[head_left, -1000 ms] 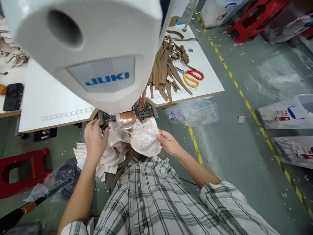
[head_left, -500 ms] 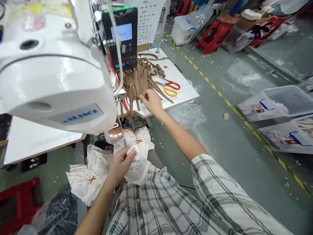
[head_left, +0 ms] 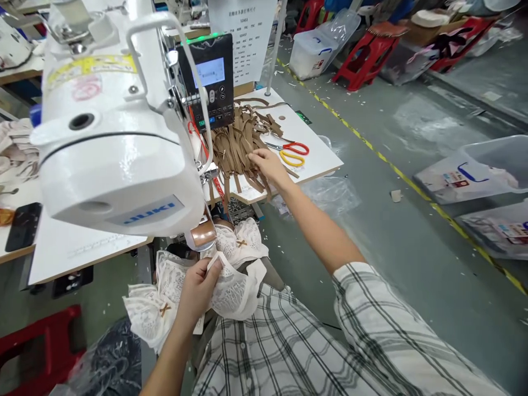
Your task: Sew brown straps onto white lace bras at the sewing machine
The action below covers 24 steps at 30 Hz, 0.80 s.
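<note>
My left hand (head_left: 197,287) pinches the edge of a white lace bra (head_left: 231,292) between thumb and fingers, just below the sewing machine's head (head_left: 124,176). Another white lace piece with a small brown bow (head_left: 165,309) hangs to the left of that hand. Over on the white table, my right hand (head_left: 269,166) has its fingertips closed at the near right side of a pile of brown straps (head_left: 235,146). A brown strap seems to be between those fingers. Right of this hand lie scissors (head_left: 292,154) with one red and one yellow handle.
A control panel (head_left: 210,80) with a lit screen stands behind the machine, beside a printed sheet (head_left: 251,38). A phone (head_left: 23,226) lies at the left. Clear plastic boxes (head_left: 445,179) and a red stool (head_left: 367,58) stand on the floor to the right.
The view has shifted slightly. My right hand has moved a little right along the strap pile, its fingers now at the straps. My left hand keeps hold of the bra, its cup more spread out.
</note>
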Each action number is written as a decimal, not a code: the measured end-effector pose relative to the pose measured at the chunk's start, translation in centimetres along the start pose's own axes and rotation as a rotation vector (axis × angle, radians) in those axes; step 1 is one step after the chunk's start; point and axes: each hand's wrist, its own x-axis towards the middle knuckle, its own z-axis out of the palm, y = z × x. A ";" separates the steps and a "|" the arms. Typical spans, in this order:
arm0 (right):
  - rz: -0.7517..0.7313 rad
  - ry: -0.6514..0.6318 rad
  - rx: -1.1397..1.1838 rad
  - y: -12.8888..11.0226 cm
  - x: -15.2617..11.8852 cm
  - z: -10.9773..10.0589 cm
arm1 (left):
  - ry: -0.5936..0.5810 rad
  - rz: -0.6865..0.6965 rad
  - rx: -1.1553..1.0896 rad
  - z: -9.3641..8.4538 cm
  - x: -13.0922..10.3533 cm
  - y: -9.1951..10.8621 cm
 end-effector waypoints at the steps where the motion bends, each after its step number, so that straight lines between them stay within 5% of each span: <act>1: 0.122 -0.103 0.263 0.3 -1.2 -0.1 | -0.001 -0.003 -0.007 0.0 0.0 0.1; 4: 0.416 -0.355 0.786 1.1 -5.1 0.5 | 0.006 0.003 -0.010 -0.1 -0.1 0.4; 8: 0.511 -0.463 0.901 2.1 -10.4 2.0 | 0.012 0.005 -0.023 -0.3 -0.3 1.0; 12: 0.508 -0.661 1.109 2.5 -15.1 4.1 | -0.034 -0.047 -0.147 -0.7 -0.6 1.7; 16: 0.309 -0.868 1.078 1.6 -18.8 5.8 | -0.204 -0.141 -0.234 -1.0 -0.5 2.1; 20: 0.253 -0.878 0.993 0.6 -20.5 6.5 | -0.427 -0.205 -0.290 -1.0 -0.3 1.7; 24: 0.603 -0.888 1.131 0.8 -21.9 7.4 | -0.271 -0.064 -0.249 -0.9 -0.8 1.7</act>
